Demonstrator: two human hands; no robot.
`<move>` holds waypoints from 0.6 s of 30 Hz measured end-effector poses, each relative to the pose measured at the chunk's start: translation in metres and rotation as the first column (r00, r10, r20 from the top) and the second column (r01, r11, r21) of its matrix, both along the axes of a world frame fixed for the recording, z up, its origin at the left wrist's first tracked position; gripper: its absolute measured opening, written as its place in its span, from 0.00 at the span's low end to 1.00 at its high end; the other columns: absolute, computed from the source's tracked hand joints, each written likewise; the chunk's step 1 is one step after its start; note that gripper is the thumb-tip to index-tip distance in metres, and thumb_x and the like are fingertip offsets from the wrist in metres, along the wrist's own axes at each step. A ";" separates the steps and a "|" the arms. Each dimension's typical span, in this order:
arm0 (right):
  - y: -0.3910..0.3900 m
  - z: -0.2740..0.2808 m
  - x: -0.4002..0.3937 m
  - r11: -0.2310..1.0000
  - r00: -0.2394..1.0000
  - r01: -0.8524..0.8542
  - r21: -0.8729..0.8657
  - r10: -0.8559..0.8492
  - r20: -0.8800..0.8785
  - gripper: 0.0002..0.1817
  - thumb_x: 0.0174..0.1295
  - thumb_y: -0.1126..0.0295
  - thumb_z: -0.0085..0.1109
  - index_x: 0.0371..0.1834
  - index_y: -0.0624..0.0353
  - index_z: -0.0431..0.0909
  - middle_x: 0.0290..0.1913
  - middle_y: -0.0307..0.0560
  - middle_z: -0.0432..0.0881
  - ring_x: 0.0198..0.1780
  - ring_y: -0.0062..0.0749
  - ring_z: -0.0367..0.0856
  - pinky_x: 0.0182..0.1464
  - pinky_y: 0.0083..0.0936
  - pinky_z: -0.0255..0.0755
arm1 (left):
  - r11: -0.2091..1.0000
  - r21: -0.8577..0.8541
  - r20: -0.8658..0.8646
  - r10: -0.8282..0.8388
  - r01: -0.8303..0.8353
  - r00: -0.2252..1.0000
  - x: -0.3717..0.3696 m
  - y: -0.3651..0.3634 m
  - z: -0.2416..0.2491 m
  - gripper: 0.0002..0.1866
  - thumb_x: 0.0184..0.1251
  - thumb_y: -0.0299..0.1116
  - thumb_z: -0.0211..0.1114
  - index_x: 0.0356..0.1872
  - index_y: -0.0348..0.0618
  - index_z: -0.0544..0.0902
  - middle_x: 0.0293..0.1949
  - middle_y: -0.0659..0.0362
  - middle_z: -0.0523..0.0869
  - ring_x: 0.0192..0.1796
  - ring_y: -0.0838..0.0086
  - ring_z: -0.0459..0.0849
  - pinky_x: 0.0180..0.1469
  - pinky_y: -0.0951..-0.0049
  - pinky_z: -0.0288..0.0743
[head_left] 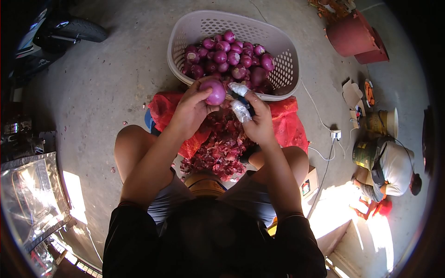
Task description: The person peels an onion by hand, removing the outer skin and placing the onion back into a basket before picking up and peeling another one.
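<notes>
A peeled red onion rests in the curled fingers of my left hand, near the basket's front rim. Beside it, my right hand has its thumb and forefinger wrapped in shiny whitish tape. Those fingers are bent toward each other, and something dark shows between them, too hidden to name. Just beyond both hands stands a pale plastic basket with many red onions in it. Below them, loose onion skins are heaped between my legs, over red mesh sacking.
A power strip with trailing cables lies on the floor to the right. Farther right, another person sits bent over near buckets. Reddish tubs stand at upper right. A motorbike wheel is at upper left.
</notes>
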State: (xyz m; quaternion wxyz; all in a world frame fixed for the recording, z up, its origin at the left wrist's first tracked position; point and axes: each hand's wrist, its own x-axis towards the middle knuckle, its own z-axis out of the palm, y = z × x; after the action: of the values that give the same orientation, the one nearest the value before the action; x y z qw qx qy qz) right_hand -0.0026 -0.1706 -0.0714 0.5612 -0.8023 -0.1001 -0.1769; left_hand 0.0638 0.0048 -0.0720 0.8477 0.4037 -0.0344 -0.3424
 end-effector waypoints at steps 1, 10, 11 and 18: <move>0.000 0.003 0.001 1.000 1.000 0.009 0.022 -0.010 0.014 0.23 0.52 0.83 0.59 0.53 0.62 0.71 0.51 0.54 0.79 0.50 0.40 0.80 0.53 0.28 0.71 | 1.000 -0.010 0.007 0.003 -0.003 1.000 0.002 0.001 -0.001 0.24 0.61 0.40 0.55 0.58 0.46 0.67 0.54 0.59 0.75 0.54 0.72 0.75 0.50 0.70 0.69; -0.008 0.006 -0.004 0.987 0.992 -0.036 0.155 0.054 -0.111 0.22 0.55 0.81 0.59 0.55 0.63 0.71 0.49 0.48 0.80 0.49 0.28 0.78 0.52 0.23 0.70 | 0.990 -0.131 -0.083 0.047 -0.058 0.995 0.002 0.003 0.004 0.24 0.60 0.41 0.51 0.58 0.44 0.68 0.56 0.54 0.75 0.54 0.66 0.76 0.52 0.68 0.70; -0.008 0.007 -0.005 0.984 0.988 -0.073 0.160 0.093 -0.126 0.21 0.55 0.80 0.60 0.54 0.63 0.72 0.49 0.48 0.80 0.49 0.28 0.78 0.51 0.23 0.70 | 0.988 -0.138 -0.097 0.061 -0.074 0.993 0.002 0.002 0.005 0.24 0.61 0.41 0.50 0.58 0.43 0.68 0.56 0.54 0.75 0.55 0.66 0.76 0.53 0.68 0.70; -0.011 0.015 -0.012 0.941 0.892 -0.312 -0.131 0.242 -0.382 0.20 0.56 0.67 0.63 0.52 0.56 0.75 0.44 0.53 0.81 0.44 0.44 0.81 0.47 0.32 0.73 | 0.980 -0.109 -0.106 0.156 -0.167 0.982 0.009 0.006 0.006 0.22 0.70 0.45 0.48 0.54 0.37 0.68 0.50 0.51 0.77 0.55 0.57 0.77 0.51 0.69 0.78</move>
State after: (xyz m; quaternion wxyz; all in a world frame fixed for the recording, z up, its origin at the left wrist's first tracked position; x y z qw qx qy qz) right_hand -0.0141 -0.1812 -0.0568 0.5109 -0.8478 -0.1257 0.0656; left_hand 0.0732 0.0106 -0.0657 0.8956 0.3377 0.0195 -0.2888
